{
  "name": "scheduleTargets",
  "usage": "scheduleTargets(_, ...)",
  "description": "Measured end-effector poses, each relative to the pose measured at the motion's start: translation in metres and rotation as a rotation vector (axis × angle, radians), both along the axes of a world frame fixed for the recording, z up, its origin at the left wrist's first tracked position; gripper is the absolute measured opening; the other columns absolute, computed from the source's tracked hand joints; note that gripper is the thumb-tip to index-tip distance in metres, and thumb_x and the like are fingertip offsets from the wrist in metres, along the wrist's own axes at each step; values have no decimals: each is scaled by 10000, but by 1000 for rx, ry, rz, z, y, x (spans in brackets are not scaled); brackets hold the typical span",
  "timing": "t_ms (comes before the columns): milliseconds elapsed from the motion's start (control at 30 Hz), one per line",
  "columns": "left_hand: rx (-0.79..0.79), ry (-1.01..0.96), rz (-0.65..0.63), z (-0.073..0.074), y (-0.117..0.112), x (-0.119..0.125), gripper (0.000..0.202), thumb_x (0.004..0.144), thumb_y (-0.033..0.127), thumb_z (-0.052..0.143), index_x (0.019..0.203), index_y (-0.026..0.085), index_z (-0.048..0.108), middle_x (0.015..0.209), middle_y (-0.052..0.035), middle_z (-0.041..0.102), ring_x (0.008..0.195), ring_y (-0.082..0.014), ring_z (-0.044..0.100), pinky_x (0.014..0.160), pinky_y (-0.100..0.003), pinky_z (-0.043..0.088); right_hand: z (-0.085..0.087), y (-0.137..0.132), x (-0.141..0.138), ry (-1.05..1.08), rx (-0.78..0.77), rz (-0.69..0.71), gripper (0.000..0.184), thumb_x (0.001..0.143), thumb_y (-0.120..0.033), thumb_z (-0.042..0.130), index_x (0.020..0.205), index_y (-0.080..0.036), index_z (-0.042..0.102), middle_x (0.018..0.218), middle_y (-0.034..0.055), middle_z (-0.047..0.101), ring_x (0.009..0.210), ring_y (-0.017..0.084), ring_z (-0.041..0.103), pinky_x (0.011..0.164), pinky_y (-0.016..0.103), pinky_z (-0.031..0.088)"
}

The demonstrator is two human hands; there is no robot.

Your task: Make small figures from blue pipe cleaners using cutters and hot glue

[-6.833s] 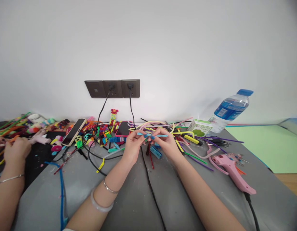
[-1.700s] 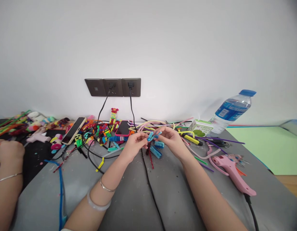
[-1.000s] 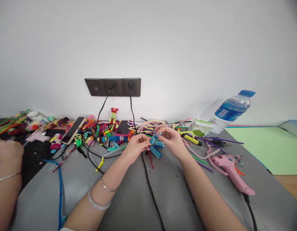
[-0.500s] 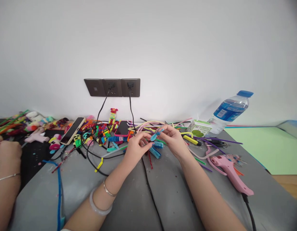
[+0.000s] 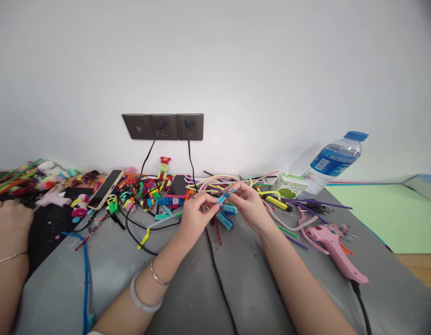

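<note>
Between my hands is a light-blue bent pipe cleaner [image 5: 221, 199], held just above the table. My left hand [image 5: 198, 215] pinches its near end between thumb and fingertips. My right hand [image 5: 248, 204] has its thumb and fingers closed on the far end; the fingertips partly cover it. Just below, two folded bundles of blue pipe cleaners [image 5: 224, 221] lie on the grey table [image 5: 187, 288]. A dark red pipe cleaner [image 5: 218, 233] lies beside them.
A pink glue gun [image 5: 337, 253] with a black cord lies right. Behind it stand a water bottle [image 5: 332, 163] and a small box [image 5: 288, 185]. Black cables [image 5: 215, 270] cross the table. Small pipe-cleaner figures [image 5: 162, 168] crowd the back left. Another person's hand [image 5: 11, 221] rests far left.
My left fingers have closed further onto the blue pipe cleaner, which now looks narrower and more stretched between my hands. The other person's hand at the far left has shifted slightly.
</note>
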State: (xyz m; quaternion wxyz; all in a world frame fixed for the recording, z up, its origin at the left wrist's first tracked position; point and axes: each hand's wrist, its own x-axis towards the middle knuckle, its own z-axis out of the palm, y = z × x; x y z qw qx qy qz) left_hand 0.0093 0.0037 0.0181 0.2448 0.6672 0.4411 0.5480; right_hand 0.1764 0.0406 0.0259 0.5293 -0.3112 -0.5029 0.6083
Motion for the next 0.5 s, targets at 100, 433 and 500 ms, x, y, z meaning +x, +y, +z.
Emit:
scheduleTargets(100,8,-8,5,1,-1,-1,102,817,270,699,740,205,685,742,-25,676,620,-133,587,565,-248,451,0,-1,0,-27,4,-6,304,685,-403,857,738,-217,622,783,-1,642,690,133,596,670,278,535)
scheduleTargets(433,38,10,-36,0,-1,-1,119,833,212,643,718,204,669,749,-31,661,651,-136,580,563,-245,421,-3,3,1,-16,-9,-13,317,660,-408,867,729,-217,624,774,1,663,672,135,604,680,289,533)
scheduleTargets(500,16,13,-26,1,-2,0,129,830,208,633,701,199,646,734,-20,641,602,-118,545,546,-239,409,-5,3,0,8,-34,-17,314,654,-398,873,726,-215,628,779,-4,669,668,128,605,688,286,533)
